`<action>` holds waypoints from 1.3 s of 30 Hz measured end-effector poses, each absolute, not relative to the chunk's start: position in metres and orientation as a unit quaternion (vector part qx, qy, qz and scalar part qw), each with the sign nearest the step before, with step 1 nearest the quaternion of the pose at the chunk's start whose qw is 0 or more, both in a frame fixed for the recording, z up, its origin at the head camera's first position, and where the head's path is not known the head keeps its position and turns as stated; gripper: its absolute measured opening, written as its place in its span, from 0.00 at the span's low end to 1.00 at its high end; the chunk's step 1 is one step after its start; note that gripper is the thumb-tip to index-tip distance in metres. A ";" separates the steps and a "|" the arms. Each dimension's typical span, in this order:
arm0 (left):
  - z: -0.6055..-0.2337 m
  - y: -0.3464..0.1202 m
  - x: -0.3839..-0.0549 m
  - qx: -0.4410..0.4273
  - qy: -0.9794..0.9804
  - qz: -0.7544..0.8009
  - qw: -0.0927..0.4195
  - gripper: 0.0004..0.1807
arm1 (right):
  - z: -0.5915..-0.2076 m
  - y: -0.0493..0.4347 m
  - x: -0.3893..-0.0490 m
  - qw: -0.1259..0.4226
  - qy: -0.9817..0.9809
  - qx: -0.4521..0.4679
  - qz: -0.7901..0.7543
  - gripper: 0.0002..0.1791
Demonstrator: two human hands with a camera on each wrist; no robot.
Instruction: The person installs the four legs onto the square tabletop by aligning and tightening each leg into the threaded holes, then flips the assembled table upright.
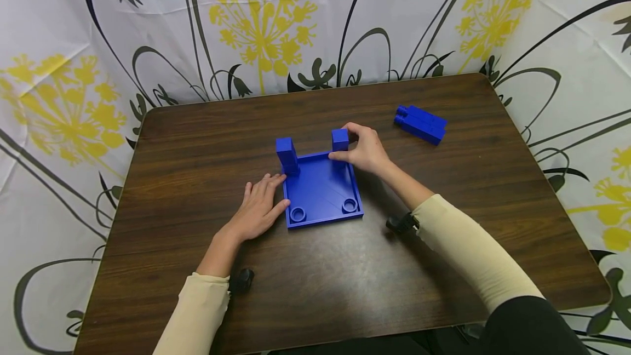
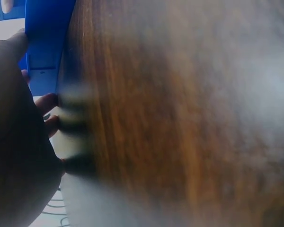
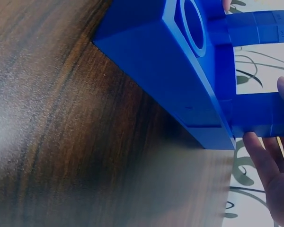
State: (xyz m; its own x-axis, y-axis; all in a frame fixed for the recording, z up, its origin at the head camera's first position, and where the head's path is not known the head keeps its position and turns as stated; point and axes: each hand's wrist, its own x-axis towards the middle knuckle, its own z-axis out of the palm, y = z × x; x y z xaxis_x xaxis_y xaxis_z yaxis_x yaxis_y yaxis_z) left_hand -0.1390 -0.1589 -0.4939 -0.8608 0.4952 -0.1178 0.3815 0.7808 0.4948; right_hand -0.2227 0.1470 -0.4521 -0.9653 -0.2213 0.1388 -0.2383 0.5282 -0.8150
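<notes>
A square, shallow blue tray of what looks like plastic [image 1: 320, 185] sits near the middle of the brown wood-grain worktop [image 1: 197, 147], well in from every edge. Two round blue ring sockets [image 1: 298, 214] mark its near corners. At its left wall rests the left hand [image 1: 259, 206], flat and relaxed, gripping nothing, the thumb tip on the rim. Beyond it, the right hand [image 1: 362, 148] pinches an upright square blue post [image 1: 340, 137] at the tray's far right corner; a matching blue post [image 1: 287, 155] stands at the far left corner. Farther off, toward the worktop's far right corner, lies a pair of blue posts with round pegs [image 1: 420, 124], side by side.

To seat the gripped post well, I would keep it square to the tray floor, press straight down and let the left hand brace the wall against sliding; a slanted push could jam the peg. I cannot tell whether the post is fully seated.

The right wrist view shows thumb and fingers on opposite faces of the post, and the tray's outer wall with a thin inset line. The left wrist view shows the left fingers close against the outer wall. Only the head view shows the lying pair.
</notes>
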 end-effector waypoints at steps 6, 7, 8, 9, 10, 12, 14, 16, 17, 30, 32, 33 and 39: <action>-0.495 -0.159 -0.139 0.233 0.937 0.230 0.121 0.36 | -0.453 0.146 -0.220 0.027 -0.877 0.119 0.465 0.25; -0.495 -0.159 -0.139 0.232 0.937 0.230 0.121 0.36 | -0.453 0.146 -0.220 0.027 -0.878 0.116 0.464 0.25; -0.495 -0.159 -0.139 0.233 0.937 0.230 0.121 0.36 | -0.453 0.146 -0.220 0.027 -0.878 0.114 0.464 0.25; -0.495 -0.159 -0.139 0.233 0.937 0.230 0.121 0.36 | -0.454 0.146 -0.220 0.025 -0.878 0.112 0.465 0.25; -0.495 -0.159 -0.139 0.233 0.937 0.230 0.122 0.36 | -0.453 0.146 -0.220 0.023 -0.878 0.110 0.465 0.25; -0.495 -0.159 -0.139 0.234 0.937 0.230 0.121 0.36 | -0.453 0.145 -0.220 0.018 -0.877 0.109 0.468 0.25; -0.495 -0.160 -0.139 0.235 0.937 0.231 0.119 0.36 | -0.453 0.146 -0.220 0.013 -0.875 0.110 0.471 0.25; -0.495 -0.160 -0.139 0.237 0.936 0.232 0.118 0.36 | -0.453 0.146 -0.220 0.009 -0.874 0.111 0.473 0.25; -0.495 -0.160 -0.139 0.238 0.936 0.232 0.118 0.36 | -0.453 0.146 -0.220 0.007 -0.874 0.112 0.473 0.25; -0.497 -0.162 -0.137 0.241 0.932 0.244 0.115 0.36 | -0.454 0.154 -0.220 -0.044 -0.867 0.165 0.467 0.26; -0.498 -0.162 -0.137 0.243 0.931 0.248 0.109 0.36 | -0.452 0.160 -0.221 -0.071 -0.863 0.190 0.462 0.28; -0.498 -0.162 -0.137 0.245 0.930 0.252 0.106 0.35 | -0.451 0.164 -0.221 -0.084 -0.861 0.202 0.459 0.29; -0.495 -0.162 -0.138 0.242 0.931 0.251 0.110 0.36 | -0.449 0.198 -0.226 -0.080 -0.871 0.202 0.441 0.28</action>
